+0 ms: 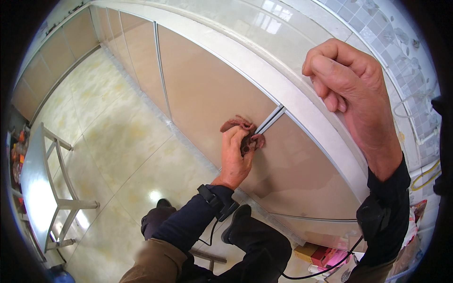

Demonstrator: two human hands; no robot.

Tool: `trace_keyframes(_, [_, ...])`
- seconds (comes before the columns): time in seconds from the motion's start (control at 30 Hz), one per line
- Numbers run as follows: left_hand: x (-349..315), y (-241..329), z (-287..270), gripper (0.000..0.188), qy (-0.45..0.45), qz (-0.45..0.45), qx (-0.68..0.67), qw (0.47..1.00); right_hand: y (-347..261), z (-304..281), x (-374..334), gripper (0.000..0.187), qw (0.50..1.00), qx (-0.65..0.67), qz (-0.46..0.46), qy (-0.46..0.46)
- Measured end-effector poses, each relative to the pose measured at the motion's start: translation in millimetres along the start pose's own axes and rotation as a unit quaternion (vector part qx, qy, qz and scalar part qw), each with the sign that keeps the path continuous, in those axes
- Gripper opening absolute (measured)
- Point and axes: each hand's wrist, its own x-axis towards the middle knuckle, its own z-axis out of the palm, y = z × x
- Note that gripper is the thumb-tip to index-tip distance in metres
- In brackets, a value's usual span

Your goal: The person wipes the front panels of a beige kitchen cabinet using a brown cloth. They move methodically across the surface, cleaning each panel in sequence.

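My left hand (234, 155) is closed round a crumpled reddish-brown cloth (238, 124) and presses it to a glossy beige cabinet door (207, 80). The cloth lies beside the metal edge strips (272, 117) where two door panels meet. Higher up on the right, my right hand (347, 78) hangs over the pale countertop (283, 40) with its fingers curled in. Nothing shows in that hand. Whether it touches the counter, I cannot tell.
A metal-framed stool or small table (40, 188) stands at the left on the tiled floor (118, 137). Small boxes (314, 253) and a pink package (336, 258) sit low at the right. Grey patterned tiles (373, 23) cover the wall. A black cable (325, 272) runs from my right wrist.
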Motion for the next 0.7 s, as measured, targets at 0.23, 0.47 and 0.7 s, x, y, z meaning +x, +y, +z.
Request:
trace_keyframes(0.23, [-81.9, -52.8, -4.6, 0.046, -0.048, -0.192, -0.025, 0.980, 0.5, -0.9, -0.7, 0.022, 1.000, 0.015, -0.004, -0.002])
trace_keyframes(0.47, [-120.3, -84.1, -1.5, 0.034, -0.039, -0.479, -0.153, 0.864, 1.4, -2.4, 0.3, 0.023, 1.000, 0.001, -0.002, -0.002])
trace_keyframes(0.7, [-82.8, -48.6, 0.1, 0.030, -0.061, -0.258, 0.094, 0.960, 2.4, -1.6, -1.2, 0.021, 1.000, 0.014, 0.009, 0.001])
